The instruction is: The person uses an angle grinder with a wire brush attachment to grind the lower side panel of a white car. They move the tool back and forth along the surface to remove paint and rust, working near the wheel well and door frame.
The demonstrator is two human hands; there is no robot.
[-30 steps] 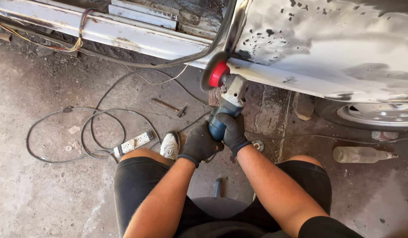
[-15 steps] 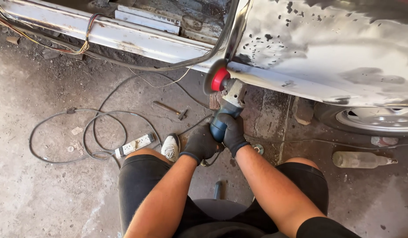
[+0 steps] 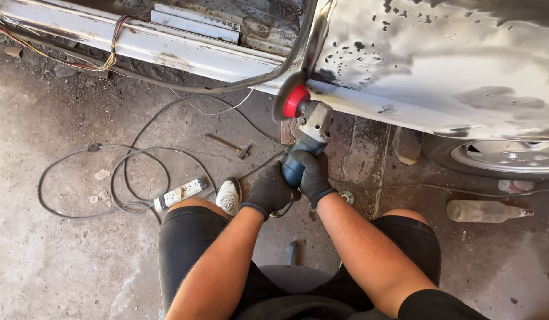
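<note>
Two gloved hands on one grinder at a car's sill.

The left hand (image 3: pixel 270 191) and right hand (image 3: pixel 313 175), both in dark gloves, are clenched around the blue-and-grey grinder (image 3: pixel 305 141); its red-hubbed disc (image 3: pixel 286 99) meets the car panel (image 3: pixel 440 65) at its lower edge. On the floor (image 3: pixel 61 266): one power strip (image 3: pixel 181 193), one hammer (image 3: pixel 227 145), one bottle (image 3: pixel 485 210), one white shoe (image 3: pixel 229 196).

no signs or screens show. a clear bottle (image 3: pixel 485 210) lies on its side on the floor at the right, below the car's wheel (image 3: pixel 511 155), its neck pointing right; whether it bears a label cannot be told.
</note>
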